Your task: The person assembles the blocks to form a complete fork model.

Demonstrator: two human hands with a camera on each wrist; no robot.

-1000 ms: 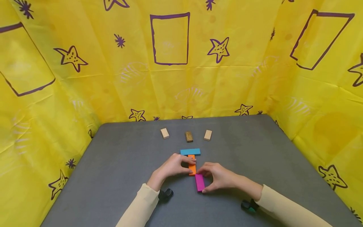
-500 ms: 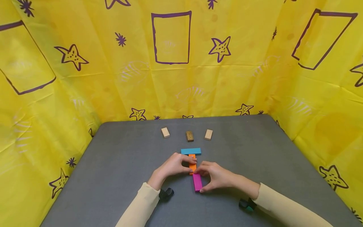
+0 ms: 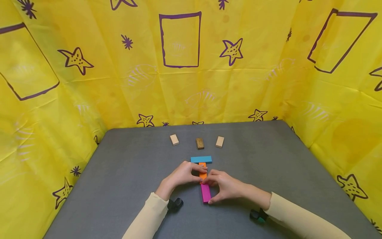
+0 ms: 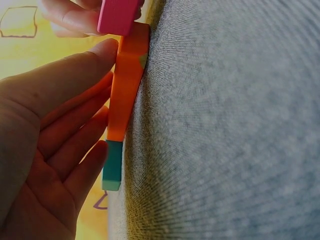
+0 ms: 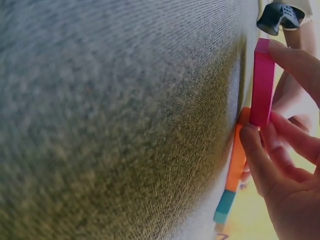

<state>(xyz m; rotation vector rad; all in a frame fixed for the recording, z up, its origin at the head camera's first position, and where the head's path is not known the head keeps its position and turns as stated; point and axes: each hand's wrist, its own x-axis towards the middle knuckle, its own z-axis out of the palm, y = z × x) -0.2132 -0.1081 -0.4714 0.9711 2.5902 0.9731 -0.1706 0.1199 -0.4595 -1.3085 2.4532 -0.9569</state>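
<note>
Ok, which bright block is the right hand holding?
The pink block; the left hand holds the orange block, and the blue block lies crosswise beyond.

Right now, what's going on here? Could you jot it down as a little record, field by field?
Left-hand grip: fingertips touch the orange block
Right-hand grip: pinches the magenta block between thumb and fingers
Magenta block: at the orange block's near end; contact unclear
Blue block: crosswise at the orange block's far end
Beyond: left pale block, dark brown block, right pale block, set apart
Table: dark gray
Backdrop: yellow patterned cloth
</note>
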